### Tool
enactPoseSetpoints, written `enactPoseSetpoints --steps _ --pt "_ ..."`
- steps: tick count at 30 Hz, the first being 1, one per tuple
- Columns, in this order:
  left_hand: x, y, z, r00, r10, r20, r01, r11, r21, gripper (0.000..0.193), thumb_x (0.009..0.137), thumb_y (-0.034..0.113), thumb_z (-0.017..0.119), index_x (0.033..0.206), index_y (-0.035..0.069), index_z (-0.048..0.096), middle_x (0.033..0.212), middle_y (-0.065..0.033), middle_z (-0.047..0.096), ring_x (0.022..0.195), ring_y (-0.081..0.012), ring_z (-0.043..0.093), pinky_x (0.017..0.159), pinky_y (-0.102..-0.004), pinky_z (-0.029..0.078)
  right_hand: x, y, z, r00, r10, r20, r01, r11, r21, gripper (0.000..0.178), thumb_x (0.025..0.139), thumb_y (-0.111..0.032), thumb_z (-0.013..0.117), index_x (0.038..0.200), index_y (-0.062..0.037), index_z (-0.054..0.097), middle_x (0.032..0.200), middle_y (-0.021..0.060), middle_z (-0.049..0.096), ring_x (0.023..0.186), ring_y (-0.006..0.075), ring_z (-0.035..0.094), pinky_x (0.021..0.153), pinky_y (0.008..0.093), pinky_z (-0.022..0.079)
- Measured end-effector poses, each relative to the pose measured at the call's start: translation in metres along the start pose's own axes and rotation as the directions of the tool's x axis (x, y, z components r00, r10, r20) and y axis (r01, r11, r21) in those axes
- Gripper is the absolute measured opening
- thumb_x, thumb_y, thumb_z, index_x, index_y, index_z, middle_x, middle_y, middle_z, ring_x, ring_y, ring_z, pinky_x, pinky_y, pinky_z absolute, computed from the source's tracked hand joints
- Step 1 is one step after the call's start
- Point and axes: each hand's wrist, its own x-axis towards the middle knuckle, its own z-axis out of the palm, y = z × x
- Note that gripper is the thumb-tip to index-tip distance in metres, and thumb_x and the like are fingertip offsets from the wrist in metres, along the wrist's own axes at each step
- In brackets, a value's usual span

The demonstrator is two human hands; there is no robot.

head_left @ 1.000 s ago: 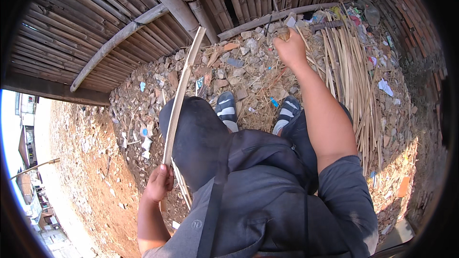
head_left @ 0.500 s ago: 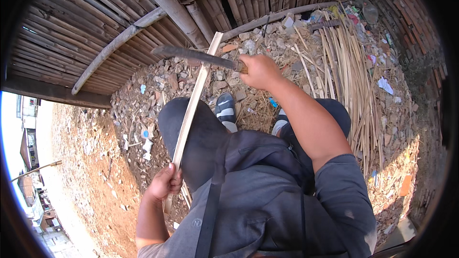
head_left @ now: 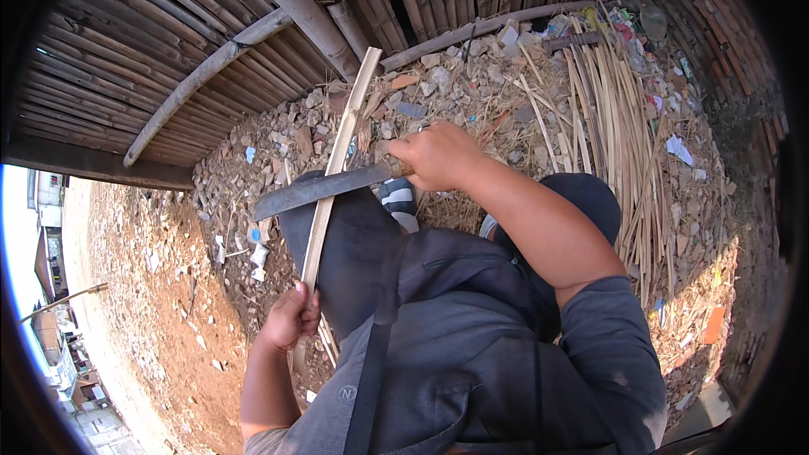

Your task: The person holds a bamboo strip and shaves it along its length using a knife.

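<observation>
A long pale bamboo strip [head_left: 346, 139] slants up and away across my left thigh. Its near end is gripped in my left hand [head_left: 291, 317], thumb on top and fingers wrapped round. My right hand [head_left: 438, 157] is closed on the wooden handle of a machete [head_left: 295, 197]. The dark, slightly curved blade points left and lies across the strip about midway along. Whether its edge is cutting in cannot be made out. Other pale strips [head_left: 327, 342] show partly below my left hand.
A bundle of bamboo strips [head_left: 619, 143] lies on the ground to the right of my legs. Rubble and straw [head_left: 455, 80] cover the ground ahead. A bamboo slat wall [head_left: 126, 59] stands at the far left, and a brick wall [head_left: 725, 25] on the right.
My right hand has drawn the machete back toward me along the strip, from near its far end to about its middle. The strip's far end has tipped slightly left; my left hand stays put.
</observation>
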Motion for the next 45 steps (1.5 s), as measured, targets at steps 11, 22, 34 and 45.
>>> enactPoseSetpoints --steps 11,22,34,45 --pt "-0.007 0.004 0.014 0.996 0.021 -0.083 -0.017 0.999 0.05 0.044 0.109 0.049 0.044 0.091 0.01 0.055 0.063 0.0034 0.041 0.049 -0.01 0.035 0.046 -0.0262 0.028 0.004 -0.013 0.004 0.997 -0.072 -0.021 0.072 0.997 -0.014 0.036 0.075 -0.029 0.075 0.106 -0.0143 0.064 0.085 0.0114 0.072 0.08 0.0359 0.071 0.072 0.049 0.055" --pt "0.0 0.005 0.014 0.945 0.281 -0.165 -0.188 0.884 0.427 0.043 0.111 0.043 0.04 0.094 0.008 0.057 0.063 0.0054 0.043 0.053 -0.0059 0.038 0.048 -0.0241 0.031 0.001 0.035 0.004 0.939 0.286 -0.192 -0.255 0.951 0.174 0.034 0.074 -0.024 0.073 0.106 -0.0116 0.067 0.083 0.0161 0.071 0.081 0.0394 0.069 0.072 0.0527 0.054" --pt "0.007 0.011 0.024 0.944 0.309 -0.118 -0.224 0.86 0.459 0.042 0.111 0.044 0.039 0.096 0.009 0.055 0.063 0.0053 0.04 0.051 -0.0073 0.036 0.047 -0.0259 0.03 0.008 0.038 0.006 0.929 0.34 -0.144 -0.323 0.938 0.129 0.032 0.073 -0.023 0.074 0.101 -0.0125 0.065 0.084 0.0166 0.071 0.081 0.039 0.07 0.072 0.0533 0.054" --pt "0.001 0.007 0.014 0.976 0.185 -0.117 -0.15 0.953 0.264 0.042 0.11 0.047 0.04 0.095 0.01 0.054 0.063 0.0049 0.04 0.049 -0.0071 0.035 0.045 -0.0249 0.028 0.0 0.006 0.014 0.975 0.074 -0.211 -0.075 0.997 0.0 0.026 0.073 -0.025 0.074 0.093 -0.0127 0.062 0.081 0.0099 0.071 0.075 0.0344 0.07 0.074 0.0473 0.054"
